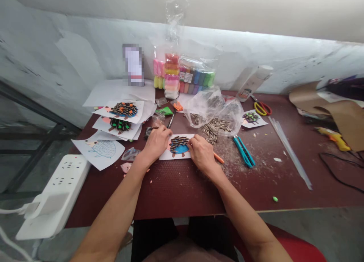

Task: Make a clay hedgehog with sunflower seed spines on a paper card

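Observation:
A small white card with a hedgehog picture (pixel 182 149) lies in front of me. Its body is blue clay, with rows of striped sunflower seeds (pixel 179 140) standing over the upper part. At the card's left edge is my left hand (pixel 157 142), fingers bent together and holding the card there. From the right, my right hand (pixel 201 152) reaches over the card with thumb and fingers pinched at the blue body's right side; whatever sits between the fingertips is hidden. Behind it, loose sunflower seeds (pixel 213 128) spill from a clear plastic bag (pixel 199 106).
Finished hedgehog cards (pixel 133 128) and a hedgehog drawing (pixel 99 152) lie left, near a white power strip (pixel 61 193). On the right are a teal cutter (pixel 244 152), scissors (pixel 261 107), clear glue sticks (pixel 290 152) and a yellow glue gun (pixel 335 139). Coloured clay packs (pixel 172 76) stand behind.

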### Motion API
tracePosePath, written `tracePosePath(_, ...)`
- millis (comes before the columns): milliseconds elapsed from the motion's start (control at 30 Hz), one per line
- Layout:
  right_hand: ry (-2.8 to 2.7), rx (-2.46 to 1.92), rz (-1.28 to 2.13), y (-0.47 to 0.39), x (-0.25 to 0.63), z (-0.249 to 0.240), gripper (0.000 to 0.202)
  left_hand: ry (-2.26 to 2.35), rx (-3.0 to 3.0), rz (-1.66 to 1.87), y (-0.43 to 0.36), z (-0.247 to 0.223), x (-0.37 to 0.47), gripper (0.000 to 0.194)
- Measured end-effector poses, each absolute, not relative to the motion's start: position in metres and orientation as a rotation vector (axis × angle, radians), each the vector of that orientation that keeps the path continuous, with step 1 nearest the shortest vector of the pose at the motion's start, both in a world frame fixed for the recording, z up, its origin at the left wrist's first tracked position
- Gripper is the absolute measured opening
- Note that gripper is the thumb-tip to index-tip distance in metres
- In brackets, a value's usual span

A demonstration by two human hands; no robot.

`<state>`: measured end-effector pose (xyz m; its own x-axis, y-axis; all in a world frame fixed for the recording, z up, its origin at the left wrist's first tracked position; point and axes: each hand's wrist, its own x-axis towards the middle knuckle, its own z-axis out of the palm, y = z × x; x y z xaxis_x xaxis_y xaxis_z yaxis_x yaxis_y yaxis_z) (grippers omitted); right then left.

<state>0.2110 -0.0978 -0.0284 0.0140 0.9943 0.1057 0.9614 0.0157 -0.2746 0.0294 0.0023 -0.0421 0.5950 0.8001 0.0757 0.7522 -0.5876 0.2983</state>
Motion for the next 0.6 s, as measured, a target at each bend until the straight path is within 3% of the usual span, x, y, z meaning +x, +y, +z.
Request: tracePosePath(600,-1.78,-2.131,0.288,-0.099,0.225,-0.015,0.014,1.269,2.588,0.358,0.004,-0.049,0.028,0.025)
